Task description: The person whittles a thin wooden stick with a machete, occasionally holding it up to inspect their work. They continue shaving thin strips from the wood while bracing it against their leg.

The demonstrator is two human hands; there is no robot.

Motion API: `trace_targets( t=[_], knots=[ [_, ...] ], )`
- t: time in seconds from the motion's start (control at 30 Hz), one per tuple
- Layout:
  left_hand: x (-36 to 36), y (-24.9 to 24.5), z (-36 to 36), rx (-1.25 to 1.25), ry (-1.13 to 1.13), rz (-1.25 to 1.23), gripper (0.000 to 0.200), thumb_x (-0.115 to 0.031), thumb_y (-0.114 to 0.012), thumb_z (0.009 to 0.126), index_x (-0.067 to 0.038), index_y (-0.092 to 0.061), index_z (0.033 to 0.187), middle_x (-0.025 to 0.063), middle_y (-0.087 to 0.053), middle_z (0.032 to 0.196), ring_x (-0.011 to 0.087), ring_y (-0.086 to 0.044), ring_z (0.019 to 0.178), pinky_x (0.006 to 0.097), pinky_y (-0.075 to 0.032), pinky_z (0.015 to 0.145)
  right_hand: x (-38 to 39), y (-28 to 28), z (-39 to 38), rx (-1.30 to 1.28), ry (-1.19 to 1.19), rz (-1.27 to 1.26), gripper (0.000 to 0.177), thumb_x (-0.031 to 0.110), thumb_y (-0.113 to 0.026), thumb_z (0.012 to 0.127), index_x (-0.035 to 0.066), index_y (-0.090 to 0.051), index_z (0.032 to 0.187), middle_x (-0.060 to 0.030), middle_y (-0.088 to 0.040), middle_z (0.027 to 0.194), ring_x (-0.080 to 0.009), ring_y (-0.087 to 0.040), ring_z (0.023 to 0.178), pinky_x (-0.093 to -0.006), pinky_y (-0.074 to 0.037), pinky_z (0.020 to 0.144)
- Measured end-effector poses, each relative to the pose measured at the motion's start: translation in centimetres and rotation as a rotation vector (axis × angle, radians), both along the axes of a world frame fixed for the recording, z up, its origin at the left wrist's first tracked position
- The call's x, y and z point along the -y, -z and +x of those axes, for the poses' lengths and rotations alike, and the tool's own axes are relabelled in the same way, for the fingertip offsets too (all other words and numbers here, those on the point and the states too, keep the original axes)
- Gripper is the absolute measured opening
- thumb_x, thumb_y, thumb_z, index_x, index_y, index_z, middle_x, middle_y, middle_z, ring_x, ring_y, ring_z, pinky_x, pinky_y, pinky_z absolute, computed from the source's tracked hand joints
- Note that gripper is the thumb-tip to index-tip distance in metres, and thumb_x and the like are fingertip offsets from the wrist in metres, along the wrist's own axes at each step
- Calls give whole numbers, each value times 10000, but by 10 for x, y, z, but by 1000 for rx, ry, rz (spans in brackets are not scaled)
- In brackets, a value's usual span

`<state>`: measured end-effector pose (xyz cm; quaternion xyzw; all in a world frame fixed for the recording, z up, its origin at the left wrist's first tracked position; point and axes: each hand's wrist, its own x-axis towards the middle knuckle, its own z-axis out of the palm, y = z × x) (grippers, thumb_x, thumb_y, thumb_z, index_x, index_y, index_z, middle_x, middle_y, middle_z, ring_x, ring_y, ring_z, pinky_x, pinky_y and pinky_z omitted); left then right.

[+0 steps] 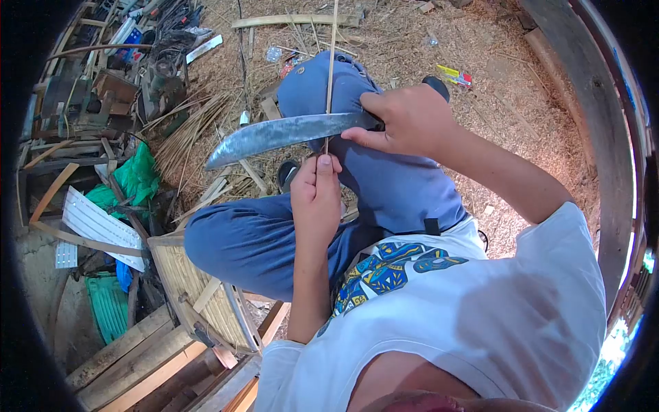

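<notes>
My right hand [410, 123] is closed round the handle end of a machete [281, 134], whose broad blade points left across my lap. Below the blade, my left hand [317, 192] pinches the near end of a thin bamboo strip [332, 69]. The strip runs straight up, away from me, past the top of the view. It crosses the blade near the handle; blade and strip look to be in contact there. My fingers hide most of the machete's handle.
A bundle of thin strips [185, 147] lies on the ground at left. Nearby are a green plastic bag [127, 178], a wooden-framed panel [199, 292] and stacked planks [130, 357]. A yellow-and-red item [454, 75] rests on the shavings. A wooden beam [590, 103] borders the right side.
</notes>
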<state>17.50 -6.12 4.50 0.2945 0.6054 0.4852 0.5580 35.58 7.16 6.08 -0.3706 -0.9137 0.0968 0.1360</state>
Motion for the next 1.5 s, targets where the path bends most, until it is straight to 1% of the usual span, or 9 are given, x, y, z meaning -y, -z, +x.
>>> trace_targets(
  t=[0.23,0.43,0.73,0.77,0.87,0.9,1.03,1.23,1.5],
  knots=[
    [40,6,-20,-146,-15,-58,302,-234,-474,1111,-61,-565,880,-75,-436,716,0,-359,632,208,-281,540,-13,5,-18,-25,-4,6,593,651,-643,894,83,-577,735,-142,-605,590,-361,-648,567,-455,-487,507],
    [103,1,-38,-129,-34,-106,292,-266,-482,1113,-70,-590,925,-104,-404,634,-11,-320,515,205,-199,451,-26,15,-33,-47,79,-44,534,589,-647,924,79,-592,773,-151,-612,626,-378,-648,607,-464,-484,535],
    [45,0,-38,-153,-118,-51,239,-197,-489,1102,-43,-645,1008,-96,-463,717,-8,-360,634,198,-256,544,-21,24,-55,-112,-11,-79,570,623,-611,934,84,-588,750,-166,-614,637,-375,-657,619,-478,-492,544],
    [35,2,-40,-213,-126,-20,238,-177,-508,1086,-3,-648,1006,-17,-554,732,29,-443,631,243,-333,540,-20,24,-56,-94,-42,-52,566,622,-617,930,84,-584,757,-165,-611,633,-375,-655,617,-475,-490,540],
    [4,-2,-41,-349,-111,-50,226,-166,-519,1073,9,-655,1026,31,-605,743,40,-486,633,257,-367,546,-20,19,-59,-46,-124,-65,566,620,-638,917,79,-566,766,-159,-605,624,-373,-653,610,-465,-484,526],
    [-4,-9,-42,-339,-88,-66,222,-154,-523,1063,24,-654,1049,98,-671,799,76,-589,678,282,-450,602,-20,19,-62,-47,-144,-65,570,621,-641,914,78,-562,763,-157,-608,623,-372,-653,606,-463,-483,523],
    [-18,21,-36,-291,-156,106,240,-153,-511,1063,41,-650,1081,151,-726,896,196,-705,798,333,-528,740,-25,17,-69,-4,-175,-88,554,591,-670,902,73,-532,761,-135,-592,627,-367,-634,597,-458,-468,523],
    [-20,28,-41,-369,-96,69,239,-176,-503,1072,14,-638,1021,150,-681,782,189,-677,701,338,-507,665,-33,14,-74,61,-172,-95,563,596,-674,899,72,-522,759,-127,-584,622,-368,-626,582,-456,-462,519],
    [13,26,-43,-349,-123,20,214,-182,-501,1079,-29,-607,973,85,-514,601,119,-490,514,325,-373,507,-37,18,-79,63,-184,-59,587,636,-650,898,85,-526,737,-140,-561,583,-376,-623,569,-457,-460,508]
  ],
)
